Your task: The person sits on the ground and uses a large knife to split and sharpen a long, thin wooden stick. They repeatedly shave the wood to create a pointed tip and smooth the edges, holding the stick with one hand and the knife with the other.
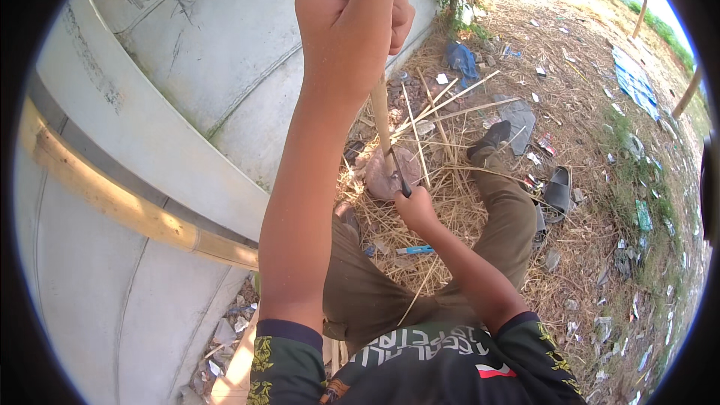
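Observation:
My left hand (352, 22) is raised high and wrapped round a long pale bamboo stick (381, 116), which slants down towards the ground. Lower down, my right hand (417, 210) is closed on the black handle of a knife (400, 172). The dark blade lies against the lower end of the stick. Beneath both is a round, brownish stone or block (382, 174) on the ground between my legs. The stick's upper end runs out of view past my left fist.
Split strips (450, 112) and straw lie round the block. A light blue object (415, 250) rests near my lap. Grey wall panels (217, 45) and a bamboo pole (142, 210) stand at the left. A dark sandal (557, 193) and litter are at the right.

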`<state>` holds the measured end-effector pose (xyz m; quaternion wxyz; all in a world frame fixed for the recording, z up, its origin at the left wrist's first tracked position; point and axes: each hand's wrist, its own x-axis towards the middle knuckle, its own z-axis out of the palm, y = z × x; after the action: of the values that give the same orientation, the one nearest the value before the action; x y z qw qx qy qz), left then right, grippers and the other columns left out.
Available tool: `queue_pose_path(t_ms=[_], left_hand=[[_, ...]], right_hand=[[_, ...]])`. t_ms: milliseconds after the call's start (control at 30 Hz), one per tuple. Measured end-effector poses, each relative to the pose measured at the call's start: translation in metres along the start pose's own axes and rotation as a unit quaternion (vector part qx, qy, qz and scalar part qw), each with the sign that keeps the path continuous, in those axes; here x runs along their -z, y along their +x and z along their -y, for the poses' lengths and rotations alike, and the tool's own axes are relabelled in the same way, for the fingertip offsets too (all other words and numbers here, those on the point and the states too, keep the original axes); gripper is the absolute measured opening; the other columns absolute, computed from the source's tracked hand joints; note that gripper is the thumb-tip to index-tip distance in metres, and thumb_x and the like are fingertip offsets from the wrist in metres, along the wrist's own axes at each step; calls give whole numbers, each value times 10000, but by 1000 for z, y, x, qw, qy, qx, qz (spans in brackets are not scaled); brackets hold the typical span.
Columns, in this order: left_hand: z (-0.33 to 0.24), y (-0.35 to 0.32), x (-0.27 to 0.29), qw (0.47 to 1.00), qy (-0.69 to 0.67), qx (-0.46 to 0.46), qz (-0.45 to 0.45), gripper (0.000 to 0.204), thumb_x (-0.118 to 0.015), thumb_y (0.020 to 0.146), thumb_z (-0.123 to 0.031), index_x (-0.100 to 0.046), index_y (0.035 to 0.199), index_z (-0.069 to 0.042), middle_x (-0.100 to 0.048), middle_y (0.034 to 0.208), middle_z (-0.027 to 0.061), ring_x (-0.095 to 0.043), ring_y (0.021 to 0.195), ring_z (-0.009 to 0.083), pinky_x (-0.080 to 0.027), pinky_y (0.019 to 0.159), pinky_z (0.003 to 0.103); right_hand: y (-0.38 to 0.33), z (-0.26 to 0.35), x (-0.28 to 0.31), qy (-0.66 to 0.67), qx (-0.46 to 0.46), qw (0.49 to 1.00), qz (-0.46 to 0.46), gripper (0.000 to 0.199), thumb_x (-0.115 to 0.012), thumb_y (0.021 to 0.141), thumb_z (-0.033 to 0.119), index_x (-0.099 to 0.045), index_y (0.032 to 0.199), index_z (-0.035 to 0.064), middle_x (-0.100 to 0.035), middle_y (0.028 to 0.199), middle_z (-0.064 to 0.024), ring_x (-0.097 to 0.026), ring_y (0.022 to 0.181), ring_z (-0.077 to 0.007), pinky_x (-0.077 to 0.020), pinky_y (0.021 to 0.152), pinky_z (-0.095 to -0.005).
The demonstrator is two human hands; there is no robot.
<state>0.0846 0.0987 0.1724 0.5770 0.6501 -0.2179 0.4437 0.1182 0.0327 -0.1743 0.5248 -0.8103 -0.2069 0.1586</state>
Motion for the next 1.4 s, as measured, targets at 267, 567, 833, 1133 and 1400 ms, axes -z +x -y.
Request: queue_pose_path(t_ms=[267,567,833,1133,1400], left_hand=[[-17,-14,4,992,20,40,119,553,-562,1013,-488,-331,634,-157,-268,533,-66,-201,420,42,-126,429,251],[24,5,6,996,51,-63,32,509,-732,904,-465,-445,583,-194,-406,460,-70,-341,359,33,-267,325,211],[-20,-2,16,994,84,-42,-51,504,-812,830,-452,-460,590,-182,-406,476,-71,-356,358,24,-264,316,187],[4,-3,55,975,-147,-45,159,294,-657,962,-170,-521,701,-171,-469,591,-78,-330,346,44,-241,285,226],[-7,-10,67,999,46,-14,-12,401,-687,893,-260,-393,627,-196,-316,492,-87,-267,364,35,-181,347,221]], right_hand=[[-21,25,43,453,-339,774,285,390,-572,896,162,-302,615,182,-269,518,48,-242,383,-88,-183,382,-285],[3,188,96,218,175,959,-46,282,-597,881,153,-569,688,-51,-491,535,-35,-451,506,-97,-357,483,-321],[13,18,-11,40,-161,978,125,286,-604,867,164,-523,650,-3,-529,580,-56,-478,431,-179,-374,413,-359],[-19,11,4,345,-264,865,251,265,-558,865,115,-457,628,55,-420,511,-31,-394,385,-156,-305,382,-369],[16,38,-9,40,-80,991,98,275,-578,875,147,-713,938,-83,-646,683,-199,-684,657,-252,-520,626,-408]])
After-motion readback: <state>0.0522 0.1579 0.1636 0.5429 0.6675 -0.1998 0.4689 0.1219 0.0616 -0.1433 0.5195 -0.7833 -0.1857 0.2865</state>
